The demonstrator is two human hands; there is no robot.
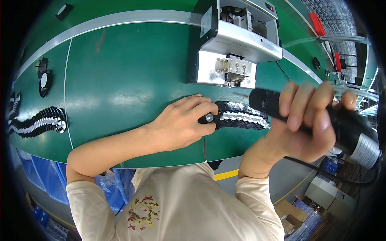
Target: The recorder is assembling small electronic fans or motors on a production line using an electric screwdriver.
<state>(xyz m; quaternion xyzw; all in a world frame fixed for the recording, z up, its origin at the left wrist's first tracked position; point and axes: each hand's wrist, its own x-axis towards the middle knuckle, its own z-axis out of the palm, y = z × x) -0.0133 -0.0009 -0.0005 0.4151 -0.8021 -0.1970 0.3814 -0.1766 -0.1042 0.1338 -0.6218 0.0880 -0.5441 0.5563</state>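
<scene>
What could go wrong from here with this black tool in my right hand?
The black tool in your right hand has its thin tip seemingly near your left hand, so a slip might nick a finger. Your left hand holds only one end of the black-and-white segmented piece, which could swivel if pushed. The tool's cord loops below your right hand and may snag.

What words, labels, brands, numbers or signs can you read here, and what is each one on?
None can be read clearly enough to quote.
Metal machine, side: pale label, print too small to read.
Metal machine, front: faint lettering, too small to read.
Black handheld tool in the right hand: silvery label, blurred.
Shirt: wreath-like print, no readable words.
</scene>
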